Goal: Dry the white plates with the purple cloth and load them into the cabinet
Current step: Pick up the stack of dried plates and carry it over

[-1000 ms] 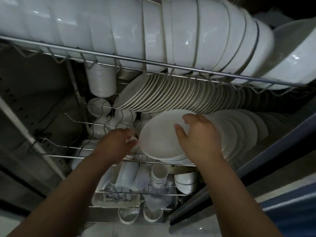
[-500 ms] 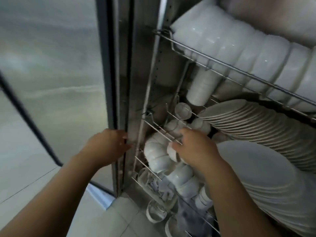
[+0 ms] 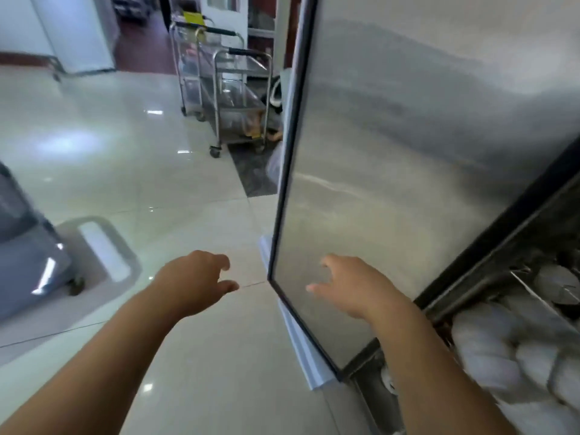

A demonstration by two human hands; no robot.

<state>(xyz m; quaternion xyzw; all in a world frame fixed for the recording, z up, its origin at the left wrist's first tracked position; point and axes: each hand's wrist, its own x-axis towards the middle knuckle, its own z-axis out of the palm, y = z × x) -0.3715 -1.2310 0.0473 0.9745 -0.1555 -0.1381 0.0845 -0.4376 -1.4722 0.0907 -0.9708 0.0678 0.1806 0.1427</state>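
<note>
The empty, loosely curled left hand (image 3: 194, 282) hovers just left of the upright free edge of the tall brushed-steel cabinet door (image 3: 408, 152), the equally empty right hand (image 3: 351, 287) just right of it, nearer the blurred white crockery (image 3: 502, 350) racked beyond; no purple cloth shows.

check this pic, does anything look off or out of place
Nothing stands out. The cabinet door hangs open, the white crockery inside sits stacked though blurred, and the floor shows no spill or shards. The left hand and right hand are both empty; no purple cloth is in view.
</note>
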